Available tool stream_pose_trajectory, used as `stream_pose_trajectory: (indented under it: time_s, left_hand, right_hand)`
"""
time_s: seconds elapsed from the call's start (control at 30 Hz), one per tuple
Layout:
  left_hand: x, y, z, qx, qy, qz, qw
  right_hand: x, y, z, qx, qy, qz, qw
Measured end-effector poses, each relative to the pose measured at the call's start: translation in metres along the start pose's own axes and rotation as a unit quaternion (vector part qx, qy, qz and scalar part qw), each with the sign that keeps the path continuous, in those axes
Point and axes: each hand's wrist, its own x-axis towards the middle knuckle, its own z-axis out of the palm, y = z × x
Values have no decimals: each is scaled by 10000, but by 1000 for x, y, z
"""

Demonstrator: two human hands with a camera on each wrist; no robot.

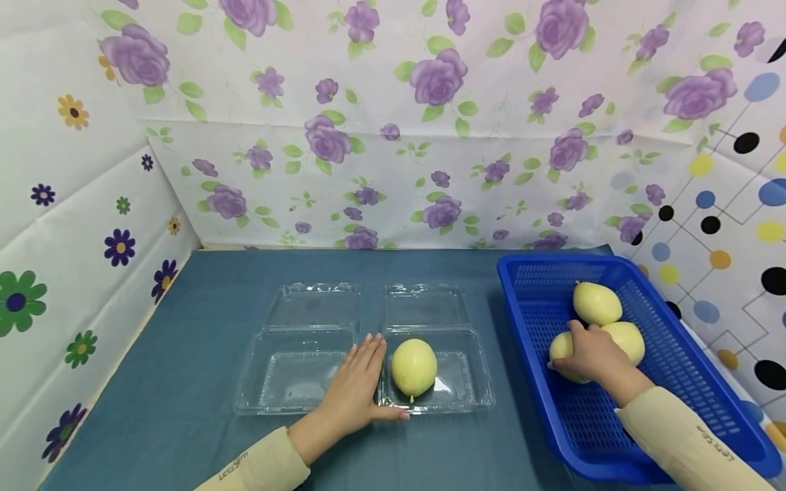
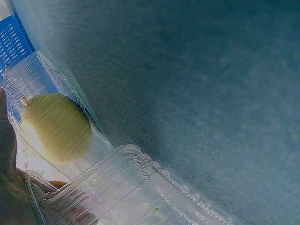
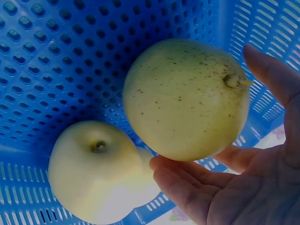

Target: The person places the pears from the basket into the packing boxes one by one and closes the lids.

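In the head view, my left hand lies with straight fingers between two clear plastic clamshell boxes, its thumb along the front edge of the right box. That box holds one pale yellow pear, its stem toward me. The left box stands beside the hand, lid folded back. My right hand is inside the blue basket, fingers and thumb around a pear. Brown specks and a short stem show on this pear in the right wrist view. Two more pears, one farther back and one beside the hand, lie in the basket.
A dark blue-green cloth covers the table. Flowered sheeting hangs behind it, with patterned sheets at both sides. The basket's raised rim stands to the right of the boxes. Both box lids lie open toward the back.
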Motion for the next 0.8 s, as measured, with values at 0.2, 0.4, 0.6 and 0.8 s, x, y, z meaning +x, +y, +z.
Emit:
stream_pose_trajectory:
  time_s: [0.2, 0.4, 0.6, 0.8]
  left_hand:
    - [0, 1, 0, -48, 5, 8, 10000]
    - [2, 1, -1, -12, -33, -29, 10000]
    - [1, 1, 0, -16, -93, -55, 9999]
    - [1, 1, 0, -27, -87, -78, 9999]
  right_hand:
    - [0, 4, 4, -23, -85, -77, 9999]
    - [-1, 4, 3, -23, -116, -47, 9999]
    - [-5, 4, 2, 11, -203, -36, 9998]
    - [-6, 1, 2, -31, -170, -119, 9998]
